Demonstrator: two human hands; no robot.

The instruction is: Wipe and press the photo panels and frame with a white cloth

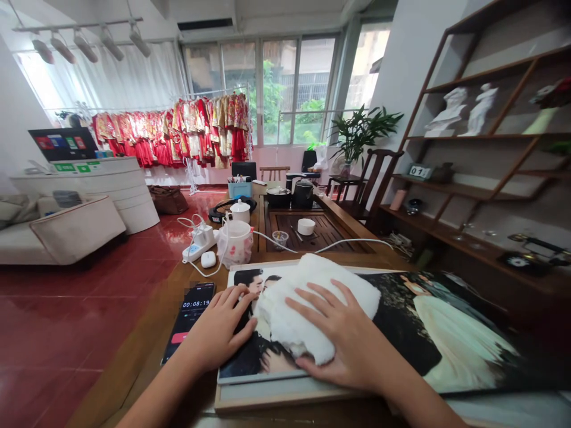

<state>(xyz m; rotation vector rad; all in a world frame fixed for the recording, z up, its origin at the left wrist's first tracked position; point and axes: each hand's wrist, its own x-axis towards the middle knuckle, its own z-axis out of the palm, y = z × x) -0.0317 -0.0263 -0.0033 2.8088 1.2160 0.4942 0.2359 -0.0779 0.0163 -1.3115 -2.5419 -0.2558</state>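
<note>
Both forearms reach forward from the near edge, the left from the lower left and the right from the lower right, converging with palms down. The right hand lies over a folded white cloth, fingers spread across its top and thumb out by the near edge. The left hand rests on the left end of a large wedding photo panel, fingers slightly parted and gently bent, thumb pointing toward the cloth; whether it touches the cloth I cannot tell.

The cloth lies on the panel, partly covering a couple's close-up portrait; to its right the print shows a pale gown against a dark ground. A light wooden frame edge shows under the panel's near side.

Left of the panel, on the wooden desk, a smartphone displays 00:08:19. Beyond it sit a white earbud case, a power strip and a plastic-wrapped tub. Farther back, a slatted tea tray carries a white cup. Racks of red and gold garments hang near the windows.
</note>
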